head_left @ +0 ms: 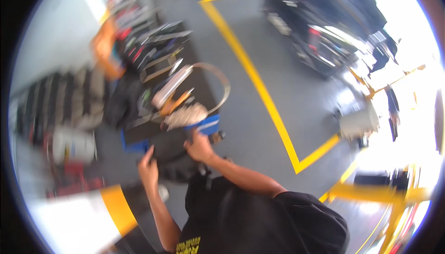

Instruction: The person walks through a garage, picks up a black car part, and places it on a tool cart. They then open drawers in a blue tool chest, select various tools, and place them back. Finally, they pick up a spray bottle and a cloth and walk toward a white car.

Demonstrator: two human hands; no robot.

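Grip unclear to me through blur: I cannot tell whether the left hand [148,170] or right hand [200,148] is closed on the dark item [171,146] between them, at the near end of the blue-edged bench [208,124]. Uneven support, I judge, could tip it. Counted: two hands, one dark item, one pale loop [227,86].

shirt [241,221]: black, loose, folds blurred
print [189,245]: yellow lettering, left side of shirt
right sleeve [313,214]: black, short, wide, ends near elbow
forearms [245,175]: bare
left hand [148,169]: bare
right hand [200,148]: bare
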